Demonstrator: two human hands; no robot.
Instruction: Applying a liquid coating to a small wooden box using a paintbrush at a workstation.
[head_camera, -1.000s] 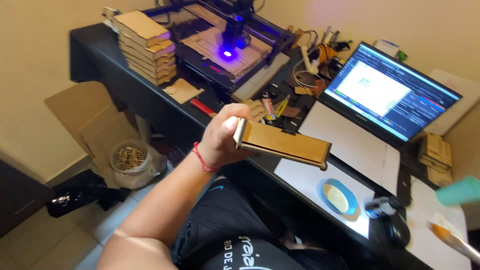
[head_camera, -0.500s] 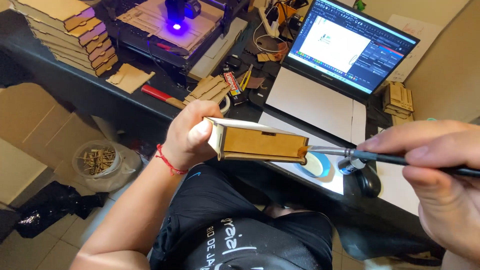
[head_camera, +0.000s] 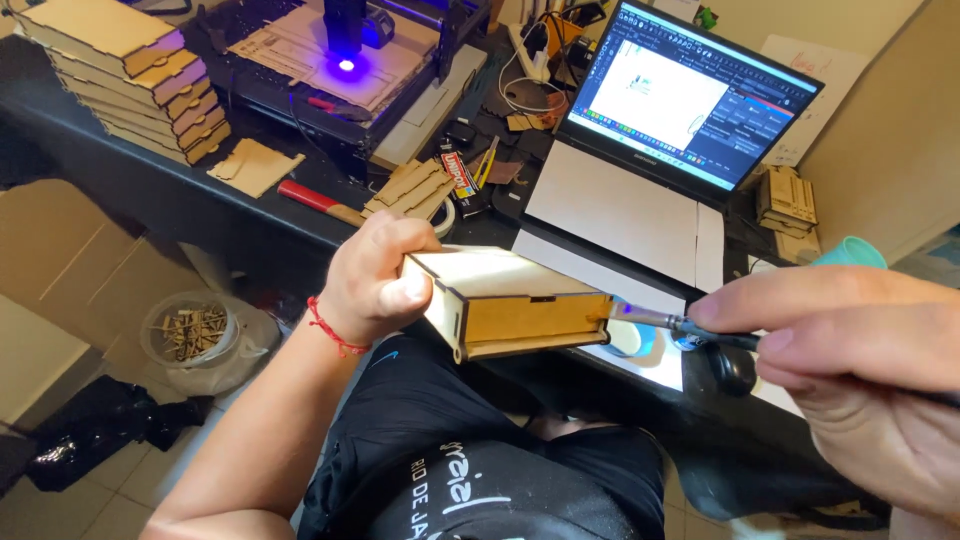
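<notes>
My left hand (head_camera: 375, 280) grips one end of a small flat wooden box (head_camera: 510, 300) with finger-jointed corners, held level over my lap in front of the dark desk (head_camera: 150, 185). A red cord sits on that wrist. My right hand (head_camera: 860, 370) comes in from the right, fingers closed on a thin brush (head_camera: 680, 325) with a dark handle and metal ferrule. The brush tip touches the box's right end.
An open laptop (head_camera: 650, 150) sits on the desk. Behind it a laser engraver (head_camera: 345, 55) glows violet. A stack of wooden boxes (head_camera: 125, 85) stands at the far left, loose wooden parts (head_camera: 410, 190) beside it. A tub of wood scraps (head_camera: 190, 335) rests on the floor.
My right hand has come in from the right with the brush, and its tip now touches the box's end. The box has tilted, showing its top face.
</notes>
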